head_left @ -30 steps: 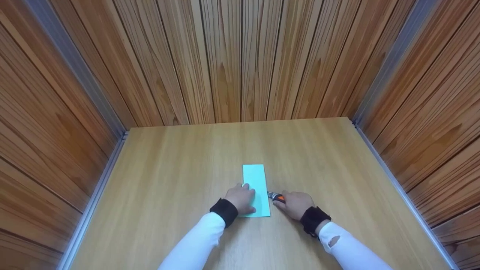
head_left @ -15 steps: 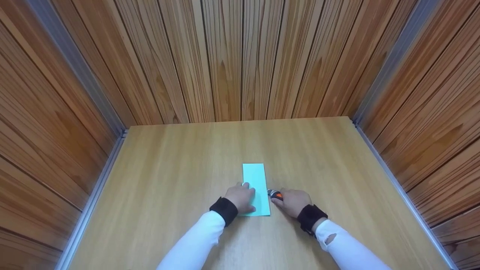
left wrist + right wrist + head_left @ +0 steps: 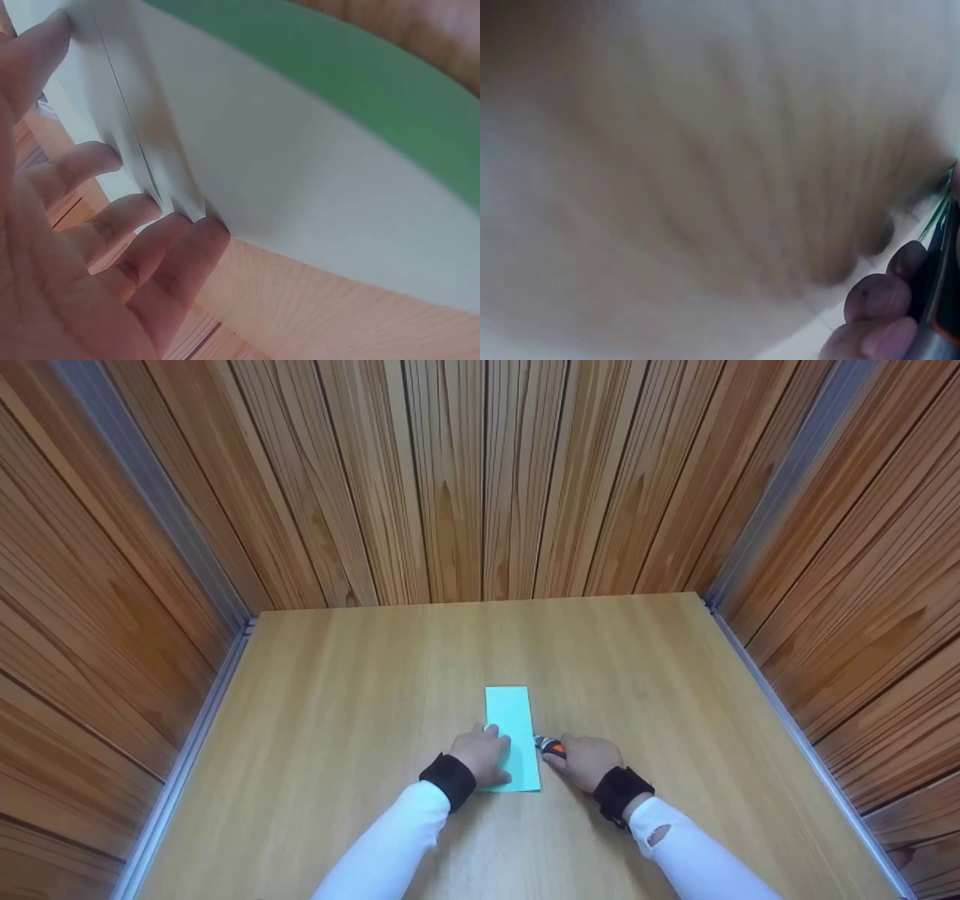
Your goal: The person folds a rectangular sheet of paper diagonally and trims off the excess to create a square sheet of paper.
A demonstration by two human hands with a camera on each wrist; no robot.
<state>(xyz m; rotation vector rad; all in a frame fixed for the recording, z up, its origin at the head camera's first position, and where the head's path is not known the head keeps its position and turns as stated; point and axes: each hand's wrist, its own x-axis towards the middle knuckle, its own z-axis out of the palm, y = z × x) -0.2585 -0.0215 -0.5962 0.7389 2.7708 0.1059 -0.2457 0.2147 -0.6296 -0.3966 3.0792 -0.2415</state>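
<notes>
A light turquoise sheet of paper lies upright-on as a narrow rectangle on the wooden table. In the left wrist view the paper shows layers with a gap between them and a green band along one side. My left hand rests on its left part, fingers spread and fingertips touching it. My right hand grips a utility knife with a black and orange handle. The knife's tip is at the paper's right edge; its blade is too small to make out. In the right wrist view, the fingers curl round the knife.
The wooden tabletop extends around the paper. Plank walls close off the back and both sides, and metal rails run along the side edges.
Over the first half second my right hand shifts slightly up and left with the utility knife; since then it has barely moved. The left hand and paper stay in place.
</notes>
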